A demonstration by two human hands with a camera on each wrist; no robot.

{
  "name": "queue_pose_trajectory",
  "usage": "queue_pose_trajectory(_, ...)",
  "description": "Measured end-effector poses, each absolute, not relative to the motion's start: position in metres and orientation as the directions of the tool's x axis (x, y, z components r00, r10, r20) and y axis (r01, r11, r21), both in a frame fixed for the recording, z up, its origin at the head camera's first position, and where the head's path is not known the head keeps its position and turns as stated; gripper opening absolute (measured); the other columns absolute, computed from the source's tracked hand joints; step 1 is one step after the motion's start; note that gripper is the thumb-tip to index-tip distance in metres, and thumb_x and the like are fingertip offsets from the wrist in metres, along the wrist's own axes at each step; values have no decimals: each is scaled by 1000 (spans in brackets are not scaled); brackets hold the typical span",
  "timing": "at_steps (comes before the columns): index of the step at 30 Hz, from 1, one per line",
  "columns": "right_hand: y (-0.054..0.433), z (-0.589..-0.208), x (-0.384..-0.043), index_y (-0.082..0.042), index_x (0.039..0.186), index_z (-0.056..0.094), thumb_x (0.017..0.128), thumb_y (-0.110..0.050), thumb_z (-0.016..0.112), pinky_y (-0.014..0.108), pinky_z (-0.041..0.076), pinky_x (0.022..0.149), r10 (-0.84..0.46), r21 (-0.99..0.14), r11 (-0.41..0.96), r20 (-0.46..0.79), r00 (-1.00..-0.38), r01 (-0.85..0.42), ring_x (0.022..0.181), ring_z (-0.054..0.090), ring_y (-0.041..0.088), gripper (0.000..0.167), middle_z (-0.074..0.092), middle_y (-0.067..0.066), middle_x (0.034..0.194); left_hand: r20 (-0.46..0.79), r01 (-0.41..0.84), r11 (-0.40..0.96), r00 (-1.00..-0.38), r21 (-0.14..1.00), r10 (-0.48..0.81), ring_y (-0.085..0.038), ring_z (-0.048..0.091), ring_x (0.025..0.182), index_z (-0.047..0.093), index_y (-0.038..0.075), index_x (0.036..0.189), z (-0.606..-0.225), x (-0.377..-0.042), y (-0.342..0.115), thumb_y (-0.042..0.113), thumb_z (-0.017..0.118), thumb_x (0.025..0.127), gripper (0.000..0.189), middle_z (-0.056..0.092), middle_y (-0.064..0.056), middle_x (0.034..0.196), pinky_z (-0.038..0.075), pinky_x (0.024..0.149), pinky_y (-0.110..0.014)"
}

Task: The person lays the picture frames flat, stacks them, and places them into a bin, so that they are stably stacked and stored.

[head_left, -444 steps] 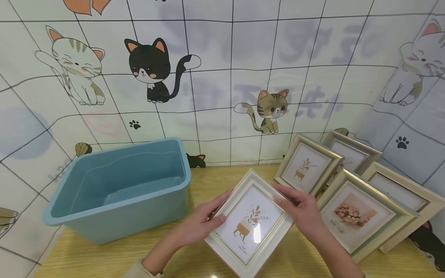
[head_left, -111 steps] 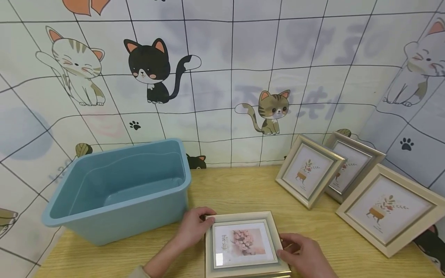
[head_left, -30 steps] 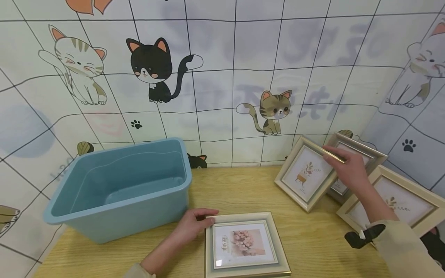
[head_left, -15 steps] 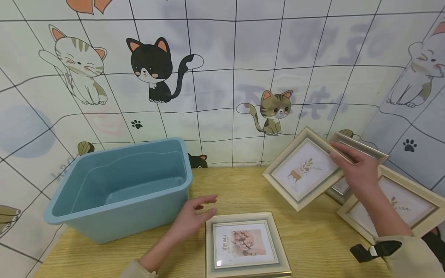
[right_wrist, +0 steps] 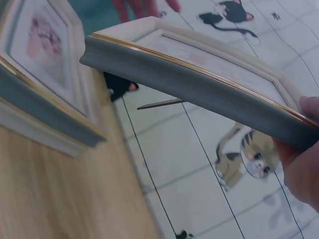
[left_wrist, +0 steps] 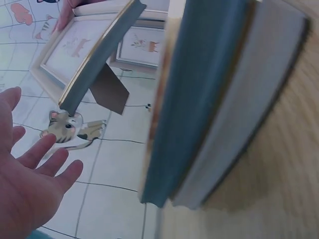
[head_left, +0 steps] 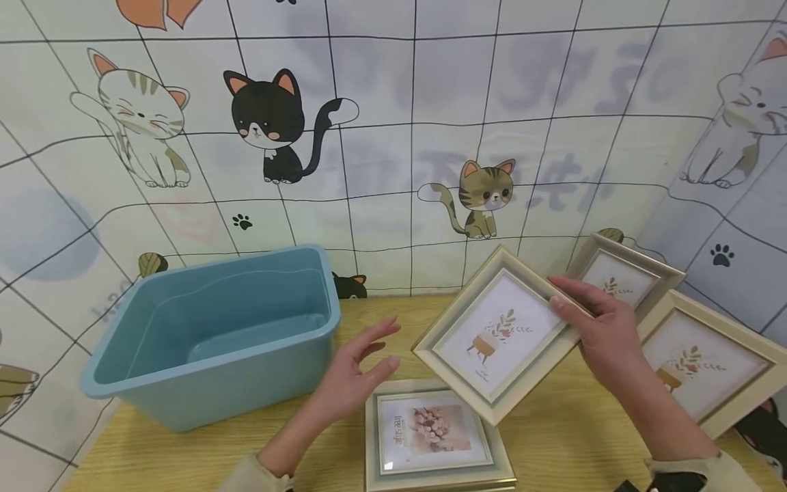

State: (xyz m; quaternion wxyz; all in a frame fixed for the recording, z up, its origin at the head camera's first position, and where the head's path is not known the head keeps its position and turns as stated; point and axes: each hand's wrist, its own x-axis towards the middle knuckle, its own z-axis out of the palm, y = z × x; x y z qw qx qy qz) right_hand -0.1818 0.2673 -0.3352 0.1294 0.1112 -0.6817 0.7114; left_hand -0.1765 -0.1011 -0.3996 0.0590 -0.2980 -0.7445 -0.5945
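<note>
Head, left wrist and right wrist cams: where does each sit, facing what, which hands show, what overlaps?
Head: worn on the head, looking forward and down over the blue tub, stacked frames and held frame; left hand, right hand and sleeves show.
Left wrist: on that wrist, facing the stacked frames' edges; left hand at left, part of right hand at top.
Right wrist: on that wrist, facing the held frame's edge; right hand at right, left fingers at top.
Shared by both wrists: held frame, stacked frames, cat-print wall.
</note>
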Motion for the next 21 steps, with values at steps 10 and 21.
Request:
queue_pose_trajectory(10,230,-349,-156,-13,125,74,99,5,63,33,60,73,-38,-953,-96,293,-955,-288,91,72,15,34,71,-2,115,514,581,5,-723,814,461,-23,43,143,42,11,157,-372,-174,-82,7,66,100,62,50,-5,154,39,113,-47)
queue_pose_trajectory(21,210,-358,-142,-12,122,75,97,12,59,33,60,70,-97,-936,-172,326,-941,-307,88,71,15,38,72,1,113,446,508,-49,-700,860,558,-27,50,136,37,11,160,-364,-168,-77,12,65,102,65,46,-7,156,48,104,-42)
